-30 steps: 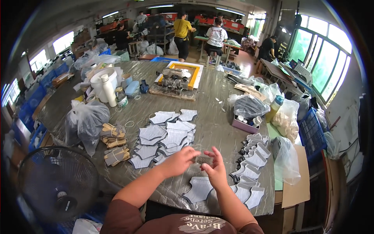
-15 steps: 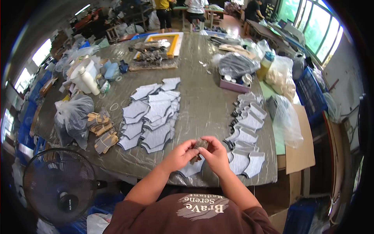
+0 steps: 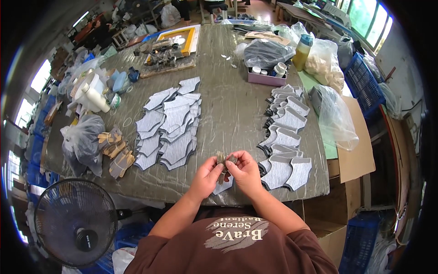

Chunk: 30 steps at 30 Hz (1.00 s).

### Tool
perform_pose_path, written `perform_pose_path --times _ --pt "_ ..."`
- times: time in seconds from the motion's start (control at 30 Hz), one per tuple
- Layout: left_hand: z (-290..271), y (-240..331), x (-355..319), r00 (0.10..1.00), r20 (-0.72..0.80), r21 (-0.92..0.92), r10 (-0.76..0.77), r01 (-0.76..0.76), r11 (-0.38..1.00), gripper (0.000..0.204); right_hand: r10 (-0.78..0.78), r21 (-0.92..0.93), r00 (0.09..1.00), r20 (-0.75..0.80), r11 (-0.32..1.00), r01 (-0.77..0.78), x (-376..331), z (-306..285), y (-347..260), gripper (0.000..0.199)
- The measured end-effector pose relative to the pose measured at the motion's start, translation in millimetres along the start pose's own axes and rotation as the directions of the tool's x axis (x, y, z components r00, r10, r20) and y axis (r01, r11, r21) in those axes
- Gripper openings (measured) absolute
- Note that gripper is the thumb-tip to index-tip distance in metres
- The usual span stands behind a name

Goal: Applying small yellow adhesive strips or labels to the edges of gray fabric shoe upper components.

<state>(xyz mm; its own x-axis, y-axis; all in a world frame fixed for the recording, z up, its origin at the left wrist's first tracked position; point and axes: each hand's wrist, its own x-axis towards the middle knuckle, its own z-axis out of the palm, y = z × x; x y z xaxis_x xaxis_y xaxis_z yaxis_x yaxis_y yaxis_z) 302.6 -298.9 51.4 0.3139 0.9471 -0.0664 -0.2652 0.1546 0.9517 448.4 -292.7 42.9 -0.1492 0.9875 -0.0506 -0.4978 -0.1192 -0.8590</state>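
Near the table's front edge, my left hand (image 3: 206,177) and my right hand (image 3: 246,173) meet, fingers closed on a small bundle of brownish-grey pieces (image 3: 221,158). Its upper part is parted between the two hands; the fingers hide much of it. Just beneath lies a light-grey cut fabric piece (image 3: 223,186), partly covered by my hands. To the left, overlapping rows of similar grey cut pieces (image 3: 169,123) are spread out. Another column of grey pieces with folded upper edges (image 3: 285,137) runs along the right side.
Tied bundles of tan and grey strips (image 3: 122,163) lie beside a plastic bag (image 3: 83,141) at left. A fan (image 3: 75,223) stands at the near left corner. Farther back are a white bottle (image 3: 96,99), a yellow frame (image 3: 182,39) and a purple box (image 3: 267,79).
The bundle's upper part has parted, with a dark portion now at my right fingers. The whole view has shifted, so the table's contents sit higher in the picture.
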Motion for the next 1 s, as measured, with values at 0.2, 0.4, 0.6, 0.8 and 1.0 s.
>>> perform_pose_path --times 0.2,0.4,0.6,0.8,1.0 --pt "-4 0 -1 1.000 0.031 0.114 0.003 -0.006 0.993 0.020 0.053 -0.061 0.998 0.036 0.997 -0.051 -1 3 -10 0.020" --pt "-3 0 -1 1.000 -0.017 0.034 0.022 -0.021 0.999 0.023 0.047 -0.075 0.999 0.002 0.996 -0.046 -1 8 -4 0.016" --pt "-8 -5 -5 0.991 -0.135 0.054 0.009 -0.002 0.999 0.022 -0.090 -0.224 0.995 -0.044 0.971 0.078 -4 12 10 0.012" --pt "-9 1 -14 0.983 -0.161 0.527 0.090 0.009 0.850 0.021 -0.001 -0.091 0.987 -0.160 0.996 -0.014 5 5 24 0.013" --pt "-9 -1 -25 0.974 -0.225 0.446 -0.021 0.122 0.887 0.023 0.196 0.235 0.959 -0.206 0.961 -0.146 6 11 29 0.013"
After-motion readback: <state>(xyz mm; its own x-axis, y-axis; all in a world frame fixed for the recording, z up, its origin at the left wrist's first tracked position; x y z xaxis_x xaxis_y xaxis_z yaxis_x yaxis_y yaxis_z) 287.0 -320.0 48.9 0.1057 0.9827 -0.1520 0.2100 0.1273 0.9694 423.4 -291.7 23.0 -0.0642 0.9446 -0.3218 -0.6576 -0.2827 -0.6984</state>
